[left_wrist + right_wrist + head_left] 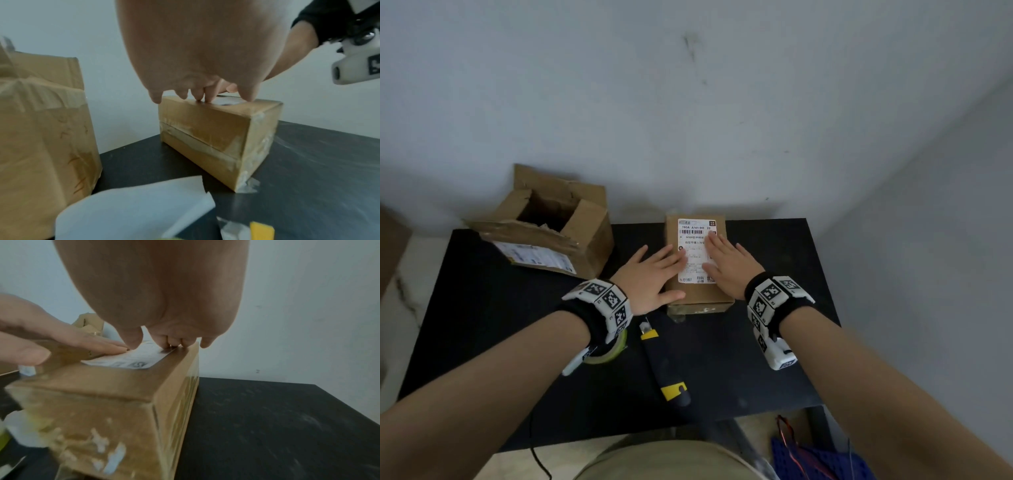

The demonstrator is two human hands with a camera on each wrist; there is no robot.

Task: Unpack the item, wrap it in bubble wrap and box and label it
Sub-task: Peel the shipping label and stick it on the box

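Note:
A small taped cardboard box point(697, 295) point(207, 138) point(115, 402) stands on the black table point(756, 359), with a white shipping label point(694, 251) point(131, 360) stuck on its top. My left hand point(654, 274) point(197, 65) lies flat on the box's left side, its straight fingers pressing the label's left edge. My right hand point(726, 262) point(164, 305) lies flat on the right side, fingers pressing the label's right part. Neither hand grips anything. The box's contents are hidden.
An opened larger cardboard box point(551, 226) point(41, 138) with an old label stands at the table's back left. A yellow-and-black utility knife point(664, 363) lies in front of the small box. A tape roll point(609, 349) sits under my left wrist. White paper point(131, 211) lies near it.

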